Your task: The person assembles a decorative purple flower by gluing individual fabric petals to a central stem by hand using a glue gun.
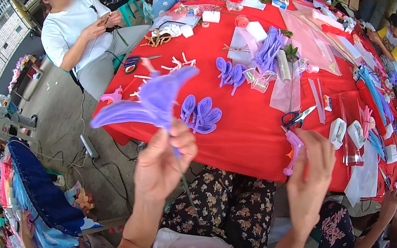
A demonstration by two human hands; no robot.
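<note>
My left hand (pixel 162 162) is closed around the base of a purple fuzzy pipe-cleaner flower (pixel 159 95), whose wide petals spread up and to the left. Its thin green stem (pixel 187 186) runs down below my fingers. At the table's front edge my right hand (pixel 310 175) is open, fingers loosely curved, beside a pink glue gun (pixel 294 150); whether they touch I cannot tell. Behind the flower lie loose purple petal loops (pixel 202 114), with another purple cluster (pixel 230 75) farther back. Scissors with dark handles (pixel 298 117) rest just beyond the glue gun.
The red-covered table (pixel 250 151) bears purple pipe cleaners (pixel 270 48), pink wrapping sheets (pixel 312 38), white holders (pixel 347 133) and a second pair of scissors (pixel 138 62). A person in white (pixel 77 31) sits at the left. Another person's arms (pixel 370 234) are close at my right.
</note>
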